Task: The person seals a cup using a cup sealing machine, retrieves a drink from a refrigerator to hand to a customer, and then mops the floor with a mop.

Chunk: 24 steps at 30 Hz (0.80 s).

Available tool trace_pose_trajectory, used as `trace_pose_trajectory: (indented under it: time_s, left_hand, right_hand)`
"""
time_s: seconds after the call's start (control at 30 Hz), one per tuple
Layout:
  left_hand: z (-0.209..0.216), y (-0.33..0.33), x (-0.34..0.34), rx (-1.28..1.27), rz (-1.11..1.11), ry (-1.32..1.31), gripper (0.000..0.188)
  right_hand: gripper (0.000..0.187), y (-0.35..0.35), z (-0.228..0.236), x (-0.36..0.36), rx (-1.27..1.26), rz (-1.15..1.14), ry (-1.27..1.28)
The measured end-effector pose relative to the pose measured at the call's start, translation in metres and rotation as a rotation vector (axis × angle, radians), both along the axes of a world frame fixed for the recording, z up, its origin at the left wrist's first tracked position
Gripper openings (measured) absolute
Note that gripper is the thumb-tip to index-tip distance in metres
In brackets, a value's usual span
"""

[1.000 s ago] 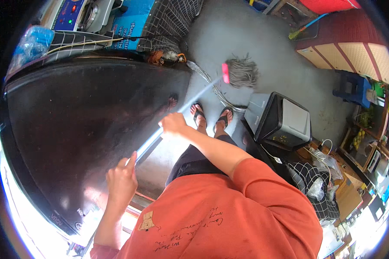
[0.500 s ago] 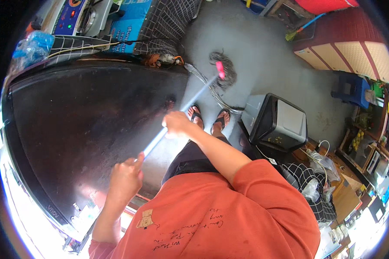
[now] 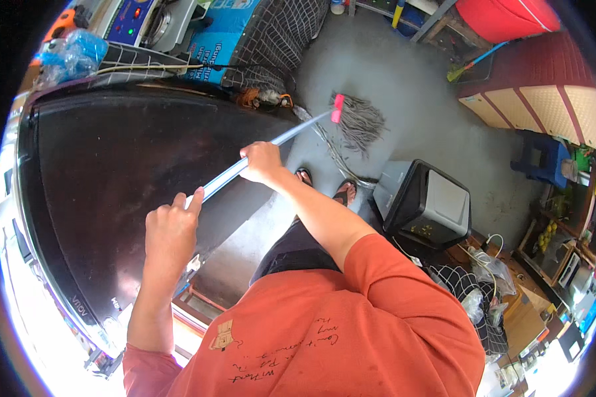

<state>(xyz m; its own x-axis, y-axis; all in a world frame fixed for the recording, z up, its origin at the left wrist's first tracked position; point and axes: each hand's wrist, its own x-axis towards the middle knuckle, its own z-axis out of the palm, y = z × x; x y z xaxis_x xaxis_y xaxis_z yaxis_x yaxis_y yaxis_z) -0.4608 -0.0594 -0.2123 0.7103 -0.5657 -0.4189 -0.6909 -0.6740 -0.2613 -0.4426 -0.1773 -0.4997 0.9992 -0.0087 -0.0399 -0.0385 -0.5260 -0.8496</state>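
A mop [image 3: 361, 122] with grey strings and a pink clamp lies spread on the grey floor ahead of my feet. Its pale handle slants back toward me over the edge of a dark, glossy chest-like top [image 3: 139, 159]. My left hand [image 3: 172, 228] is closed round the handle's upper end, the forefinger stretched along it. Farther down, my right hand [image 3: 261, 161] wraps the shaft. Just short of the mop strings, a silvery cable bundle [image 3: 338, 159] crosses the floor.
A black-and-grey bin-like box [image 3: 430, 202] stands right of my feet. Beyond it are a blue plastic stool [image 3: 540, 159] and a maroon-and-cream cabinet [image 3: 530, 102]. A red tub [image 3: 506, 18] sits at the far right. A stove [image 3: 155, 23] and checked cloth [image 3: 268, 46] occupy the far left.
The mop head has swung a little right, its strings now fanned out to the right of the clamp. Both hands have shifted left and away from me with the handle.
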Motion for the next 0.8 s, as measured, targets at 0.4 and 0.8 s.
trace_pose_trajectory:
  time_s: [0.4, 0.8]
  left_hand:
    - [0.016, -0.031, -0.009, -0.136, 0.081, 0.412, 0.042]
    - [-0.186, -0.08, -0.044, -0.502, 0.166, 0.722, 0.048]
  right_hand:
    - [0.035, -0.067, 0.031, -0.038, -0.013, 0.515, 0.305]
    - [0.033, -0.201, -0.084, -0.106, -0.234, 0.273, 0.448]
